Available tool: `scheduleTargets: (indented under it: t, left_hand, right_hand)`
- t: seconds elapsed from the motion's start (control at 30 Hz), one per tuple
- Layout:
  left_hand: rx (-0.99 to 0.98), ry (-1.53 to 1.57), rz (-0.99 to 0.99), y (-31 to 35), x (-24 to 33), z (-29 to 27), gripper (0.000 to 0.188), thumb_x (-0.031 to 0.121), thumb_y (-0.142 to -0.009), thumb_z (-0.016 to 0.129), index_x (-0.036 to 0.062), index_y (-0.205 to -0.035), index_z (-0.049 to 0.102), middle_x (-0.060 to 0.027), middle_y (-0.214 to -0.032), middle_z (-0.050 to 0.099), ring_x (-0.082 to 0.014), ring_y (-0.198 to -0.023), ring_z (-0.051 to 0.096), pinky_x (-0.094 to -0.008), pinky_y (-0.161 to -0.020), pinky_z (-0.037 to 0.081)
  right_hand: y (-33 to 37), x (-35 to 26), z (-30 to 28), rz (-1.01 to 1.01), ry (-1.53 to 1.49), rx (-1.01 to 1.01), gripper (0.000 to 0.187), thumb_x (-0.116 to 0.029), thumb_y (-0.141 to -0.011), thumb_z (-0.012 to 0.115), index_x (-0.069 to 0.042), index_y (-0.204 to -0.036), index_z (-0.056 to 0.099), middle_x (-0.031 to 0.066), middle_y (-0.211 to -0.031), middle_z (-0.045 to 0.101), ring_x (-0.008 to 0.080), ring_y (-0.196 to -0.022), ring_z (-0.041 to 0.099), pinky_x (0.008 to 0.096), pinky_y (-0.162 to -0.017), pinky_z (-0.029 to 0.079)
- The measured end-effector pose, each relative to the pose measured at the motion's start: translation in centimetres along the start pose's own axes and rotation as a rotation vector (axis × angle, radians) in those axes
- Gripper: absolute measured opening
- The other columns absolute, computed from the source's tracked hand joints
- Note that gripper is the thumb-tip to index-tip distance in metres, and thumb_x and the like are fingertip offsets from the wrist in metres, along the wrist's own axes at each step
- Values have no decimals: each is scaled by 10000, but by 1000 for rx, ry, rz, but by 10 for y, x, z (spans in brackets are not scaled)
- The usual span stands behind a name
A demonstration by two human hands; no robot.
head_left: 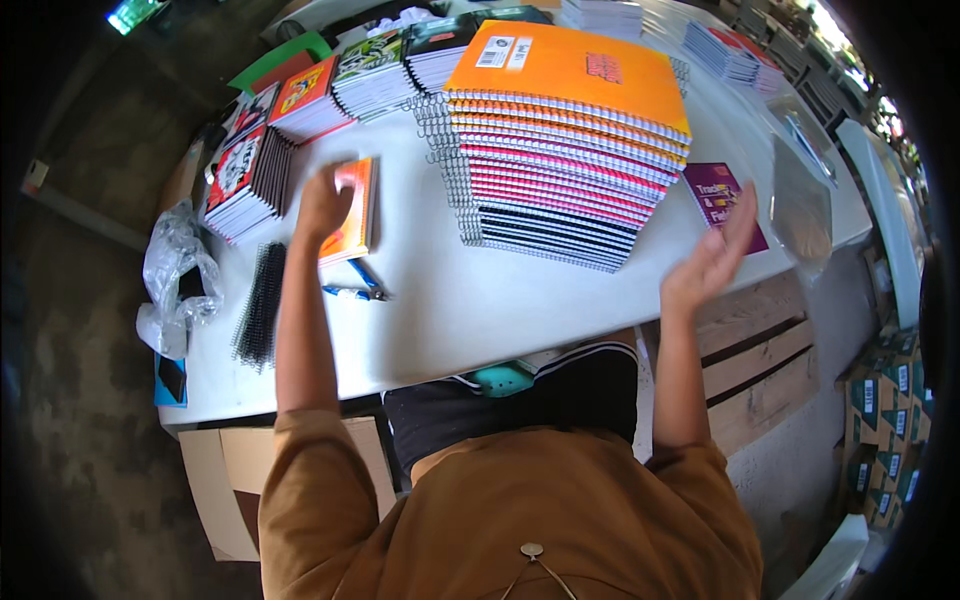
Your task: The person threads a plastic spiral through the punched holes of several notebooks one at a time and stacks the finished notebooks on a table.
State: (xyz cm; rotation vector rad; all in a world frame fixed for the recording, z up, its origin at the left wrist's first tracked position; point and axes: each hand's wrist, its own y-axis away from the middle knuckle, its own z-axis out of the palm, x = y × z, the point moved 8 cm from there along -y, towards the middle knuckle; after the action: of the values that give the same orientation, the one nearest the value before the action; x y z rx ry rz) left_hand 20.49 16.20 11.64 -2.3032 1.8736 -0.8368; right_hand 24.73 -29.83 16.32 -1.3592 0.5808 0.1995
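My left hand (322,205) rests on a small orange notebook (353,210) lying on the white table (470,300), fingers curled over its left edge. My right hand (715,258) hovers open above the table's right side, palm turned toward a tall stack of spiral notebooks (565,150) with an orange one on top. A purple booklet (722,200) lies just beyond my right hand. Two blue pens (358,285) lie below the small orange notebook.
Stacks of small notebooks (310,100) line the far left edge. Black spiral bindings (262,305) and a crumpled clear plastic bag (178,270) sit at the left. Clear plastic sleeves (800,195) lie at the right. Cardboard boxes (885,440) and a wooden pallet (760,350) are beside the table.
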Motion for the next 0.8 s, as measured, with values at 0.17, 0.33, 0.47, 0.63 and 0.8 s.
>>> scheduleTargets:
  t: [0.17, 0.33, 0.47, 0.63, 0.8]
  left_hand:
    - [-159, -102, 77, 96, -58, 28, 403, 68, -781, 544, 45, -1183, 524, -210, -1178, 535, -325, -1089, 526, -388, -912, 430]
    - [-145, -141, 29, 95, -39, 13, 339, 79, -809, 514, 83, -1145, 561, -210, -944, 616, -364, -830, 605, -429, -729, 479]
    - [-129, -200, 22, 105, 43, 9, 331, 64, -747, 568, 114, -1073, 595, -157, -749, 622, -326, -630, 611, -419, -582, 491]
    - [-73, -19, 244, 177, 174, 47, 353, 102, -715, 669, 80, -1061, 602, -105, -776, 641, -279, -644, 631, -356, -574, 520]
    - [394, 342, -83, 165, 119, -11, 592, -37, -674, 614, -14, -1240, 438, -164, -1138, 543, -234, -1092, 514, -341, -915, 395]
  right_hand:
    - [67, -13, 0, 129, -90, -84, 513, -186, -913, 380, 95, -1324, 256, 255, -1361, 329, 342, -1279, 316, 414, -1057, 233]
    - [135, -29, 73, 523, -430, -488, 449, -49, -867, 455, 81, -1286, 359, 213, -1286, 450, 280, -1227, 410, 356, -1032, 277]
    - [200, -35, 119, 1106, -800, -769, 559, -145, -865, 562, 20, -1337, 313, 183, -1294, 453, 227, -1217, 422, 307, -990, 326]
    - [233, -36, 140, 1324, -893, -427, 526, -163, -851, 603, -1, -1286, 357, 66, -1113, 519, 109, -983, 504, 265, -875, 415]
    - [151, -36, 114, 824, -624, -727, 223, -24, -843, 566, 27, -1060, 568, 94, -994, 620, 118, -894, 581, 243, -804, 462]
